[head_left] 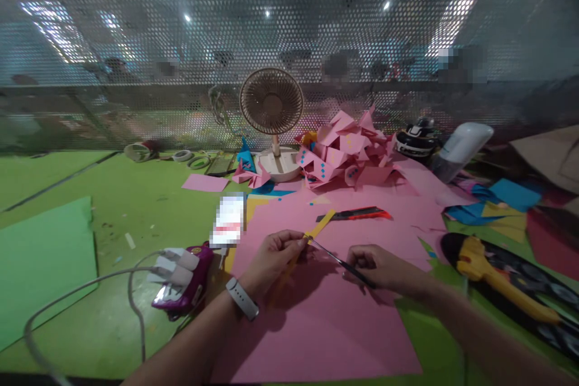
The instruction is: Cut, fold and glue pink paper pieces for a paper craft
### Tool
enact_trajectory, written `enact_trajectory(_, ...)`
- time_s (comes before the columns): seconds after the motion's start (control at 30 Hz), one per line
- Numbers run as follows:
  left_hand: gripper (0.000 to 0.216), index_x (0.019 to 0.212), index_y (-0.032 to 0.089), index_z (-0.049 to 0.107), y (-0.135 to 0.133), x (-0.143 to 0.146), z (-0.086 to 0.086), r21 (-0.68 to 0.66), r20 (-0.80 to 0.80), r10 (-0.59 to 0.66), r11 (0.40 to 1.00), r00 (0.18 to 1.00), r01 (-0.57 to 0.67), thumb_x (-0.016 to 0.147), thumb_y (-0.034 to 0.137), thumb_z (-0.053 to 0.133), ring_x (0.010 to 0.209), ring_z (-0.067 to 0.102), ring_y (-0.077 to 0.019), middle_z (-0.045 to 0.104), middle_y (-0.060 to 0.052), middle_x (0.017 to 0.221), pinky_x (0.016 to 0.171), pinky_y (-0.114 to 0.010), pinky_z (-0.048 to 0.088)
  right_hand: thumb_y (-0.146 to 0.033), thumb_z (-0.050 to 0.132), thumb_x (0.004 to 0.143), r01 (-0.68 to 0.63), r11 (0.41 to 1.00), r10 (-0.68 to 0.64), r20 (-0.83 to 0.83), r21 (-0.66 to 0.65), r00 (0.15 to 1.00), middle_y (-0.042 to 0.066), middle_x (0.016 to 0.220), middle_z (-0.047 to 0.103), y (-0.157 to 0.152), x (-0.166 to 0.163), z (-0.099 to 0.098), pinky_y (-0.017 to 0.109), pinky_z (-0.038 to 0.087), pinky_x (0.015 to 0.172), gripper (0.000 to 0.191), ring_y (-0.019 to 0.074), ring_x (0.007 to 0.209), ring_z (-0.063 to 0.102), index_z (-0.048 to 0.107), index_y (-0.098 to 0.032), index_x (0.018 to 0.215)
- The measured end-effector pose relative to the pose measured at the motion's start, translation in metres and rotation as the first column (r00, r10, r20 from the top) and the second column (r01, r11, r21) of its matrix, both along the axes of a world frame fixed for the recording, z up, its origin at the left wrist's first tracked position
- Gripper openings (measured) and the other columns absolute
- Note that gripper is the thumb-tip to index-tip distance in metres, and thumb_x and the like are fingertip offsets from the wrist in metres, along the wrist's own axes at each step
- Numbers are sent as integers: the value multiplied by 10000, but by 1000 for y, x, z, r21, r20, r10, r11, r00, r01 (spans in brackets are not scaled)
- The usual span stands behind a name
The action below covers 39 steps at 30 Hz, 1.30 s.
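Note:
My left hand [275,253] pinches a narrow yellow paper strip [322,224] over a large pink paper sheet [316,319]. A pale watch sits on that wrist. My right hand [375,266] is closed round the handles of thin scissors [332,258], whose blades point left and meet the strip close to my left fingertips. Both hands hover just above the pink sheet near the middle of the green table [113,205].
A red-and-black utility knife [362,214] lies behind the hands. A small desk fan [271,114] and a heap of folded pink paper pieces [348,154] stand at the back. A purple device with white cables [183,274] lies left; a yellow-handled tool [502,280] and coloured paper lie right.

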<state>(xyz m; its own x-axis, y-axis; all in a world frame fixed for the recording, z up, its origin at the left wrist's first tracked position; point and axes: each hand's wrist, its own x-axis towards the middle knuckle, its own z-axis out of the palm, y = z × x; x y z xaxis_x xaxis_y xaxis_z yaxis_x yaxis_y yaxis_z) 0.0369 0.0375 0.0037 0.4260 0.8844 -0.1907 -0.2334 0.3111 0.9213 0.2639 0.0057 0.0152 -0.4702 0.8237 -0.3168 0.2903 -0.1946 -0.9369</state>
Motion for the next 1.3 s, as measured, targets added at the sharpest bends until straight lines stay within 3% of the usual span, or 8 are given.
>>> enact_trajectory(0.6,281,853,125,615,1,0,-2,2,-20,-4,1000,1000,4,705,346,706,676,624,-133,679,-67,755,695,-271,467,-522,716,595,29,999,-29,32,16,999,-52,541,493,1,1,-3,185,369,431,427,63,471,454,520,-154,685)
enact_trajectory(1.3,267,851,130,616,2,0,-4,9,-32,8,1000,999,-7,709,339,702,695,636,-136,683,-61,752,683,-255,478,-482,713,618,26,1000,-26,41,-4,999,-50,524,510,2,1,-7,173,365,404,390,62,446,478,515,-153,686)
